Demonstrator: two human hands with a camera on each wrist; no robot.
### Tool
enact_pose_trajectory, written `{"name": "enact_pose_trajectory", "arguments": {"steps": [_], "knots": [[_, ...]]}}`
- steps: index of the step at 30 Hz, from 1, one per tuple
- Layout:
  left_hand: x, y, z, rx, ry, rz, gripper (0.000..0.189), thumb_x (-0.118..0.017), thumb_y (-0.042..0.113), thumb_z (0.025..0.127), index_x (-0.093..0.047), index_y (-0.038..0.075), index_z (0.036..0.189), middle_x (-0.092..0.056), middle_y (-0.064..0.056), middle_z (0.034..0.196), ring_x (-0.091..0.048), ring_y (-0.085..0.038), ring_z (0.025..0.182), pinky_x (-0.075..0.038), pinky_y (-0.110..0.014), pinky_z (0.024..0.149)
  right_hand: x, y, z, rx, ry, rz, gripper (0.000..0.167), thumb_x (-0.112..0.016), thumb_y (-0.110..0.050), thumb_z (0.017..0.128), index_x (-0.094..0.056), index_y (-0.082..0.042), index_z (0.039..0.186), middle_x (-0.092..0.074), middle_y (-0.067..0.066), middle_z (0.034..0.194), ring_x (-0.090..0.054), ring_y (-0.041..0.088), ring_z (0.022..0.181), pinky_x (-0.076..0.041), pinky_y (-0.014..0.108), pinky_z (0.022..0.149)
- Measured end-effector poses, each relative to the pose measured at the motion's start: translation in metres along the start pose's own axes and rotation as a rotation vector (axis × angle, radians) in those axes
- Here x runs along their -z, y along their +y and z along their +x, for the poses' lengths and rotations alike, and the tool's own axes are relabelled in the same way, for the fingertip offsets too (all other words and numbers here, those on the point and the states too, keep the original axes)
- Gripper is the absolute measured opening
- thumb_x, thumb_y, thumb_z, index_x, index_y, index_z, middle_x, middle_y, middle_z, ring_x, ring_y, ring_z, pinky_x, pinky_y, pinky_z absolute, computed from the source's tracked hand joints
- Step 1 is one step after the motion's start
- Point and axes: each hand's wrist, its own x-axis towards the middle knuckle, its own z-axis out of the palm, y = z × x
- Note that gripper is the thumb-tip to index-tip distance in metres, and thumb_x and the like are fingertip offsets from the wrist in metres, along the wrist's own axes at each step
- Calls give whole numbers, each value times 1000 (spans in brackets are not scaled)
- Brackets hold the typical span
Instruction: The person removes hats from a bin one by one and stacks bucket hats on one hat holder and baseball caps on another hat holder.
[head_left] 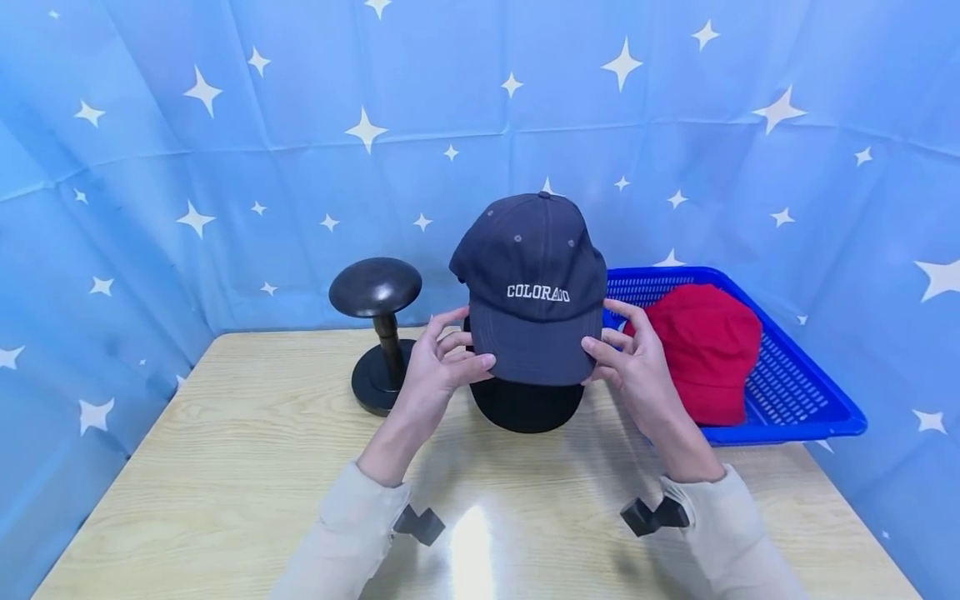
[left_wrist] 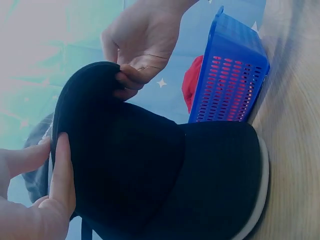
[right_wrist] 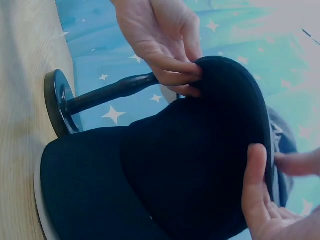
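Observation:
A dark navy baseball cap [head_left: 534, 258] with white COLORADO lettering is held up by its brim, front facing me. My left hand [head_left: 441, 362] pinches the brim's left edge between thumb and fingers. At the opposite edge, my right hand [head_left: 637, 362] pinches it likewise. Directly behind and below is a black cap [head_left: 528, 410], its brim pointing toward me; the navy cap hides most of its crown. In the left wrist view, the black cap's brim [left_wrist: 220, 175] shows a pale edge close to the tabletop. What supports that cap is hidden.
A black mushroom-shaped hat stand [head_left: 377, 290] with a round base is left of the caps. On the right, a blue perforated basket [head_left: 813, 396] contains a red bucket hat [head_left: 705, 354]. A blue star-patterned curtain [head_left: 300, 108] hangs behind the wooden table [head_left: 247, 467].

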Motion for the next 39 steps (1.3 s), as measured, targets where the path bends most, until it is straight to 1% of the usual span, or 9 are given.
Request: {"name": "enact_pose_trajectory", "arguments": {"steps": [5, 11, 16, 20, 24, 26, 32, 35, 39], "knots": [[-2, -2, 0, 16, 43, -8, 55, -71, 7, 96, -51, 18, 146, -64, -3, 97, -72, -14, 81, -65, -36, 85, 0, 0, 1, -40, 49, -81, 58, -69, -19, 100, -34, -14, 146, -76, -7, 91, -75, 9, 73, -64, 29, 63], [-1, -2, 0, 47, 84, -11, 49, -70, 7, 97, -52, 16, 141, -64, -2, 93, -71, -13, 77, -66, -33, 78, 0, 4, 2, -61, 61, -158, 60, -75, -20, 96, -37, -15, 141, -75, -7, 88, -73, 9, 70, -64, 31, 60], [0, -1, 1, 100, 85, -16, 48, -70, 4, 96, -50, 13, 140, -61, -4, 93, -70, -15, 77, -66, -35, 76, -1, 5, 4, -81, 65, -182, 58, -76, -21, 95, -37, -16, 138, -72, -6, 87, -73, 9, 70, -64, 30, 61], [1, -2, 2, 130, 76, -5, 48, -69, 2, 96, -49, 12, 138, -62, -6, 94, -72, -19, 77, -66, -35, 74, -1, 2, 3, -134, 50, -215, 57, -75, -22, 95, -35, -16, 135, -71, -6, 87, -70, 11, 62, -62, 31, 57], [1, -5, 3, 149, 60, 20, 48, -68, 1, 96, -47, 12, 138, -63, -6, 94, -73, -20, 77, -66, -36, 74, 1, -1, 2, -181, 18, -260, 60, -74, -23, 96, -31, -14, 136, -72, -7, 88, -67, 13, 59, -60, 31, 54], [1, -6, 3, 158, 57, 33, 48, -68, 1, 96, -47, 12, 138, -62, -6, 95, -73, -19, 76, -66, -37, 74, 3, -1, 1, -189, 3, -266, 61, -74, -23, 96, -30, -13, 138, -73, -8, 89, -70, 13, 62, -61, 31, 56], [0, -6, 2, 167, 72, 62, 47, -69, 1, 95, -50, 12, 136, -62, -6, 96, -72, -18, 75, -66, -36, 73, 4, -1, -1, -173, -14, -240, 61, -75, -18, 96, -31, -11, 138, -74, -8, 96, -77, 12, 78, -65, 31, 72], [0, -7, 3, 177, 74, 70, 47, -68, 0, 96, -50, 11, 137, -63, -6, 97, -72, -18, 74, -66, -37, 74, 4, -1, -2, -170, -20, -226, 60, -75, -16, 95, -31, -12, 135, -74, -7, 96, -77, 11, 80, -66, 32, 72], [1, -8, 2, 200, 79, 71, 46, -67, -1, 96, -48, 11, 136, -64, -7, 98, -72, -18, 72, -67, -37, 74, 4, -1, 0, -205, -42, -251, 65, -75, -18, 96, -27, -10, 140, -73, -5, 99, -77, 11, 83, -66, 33, 73]]}}
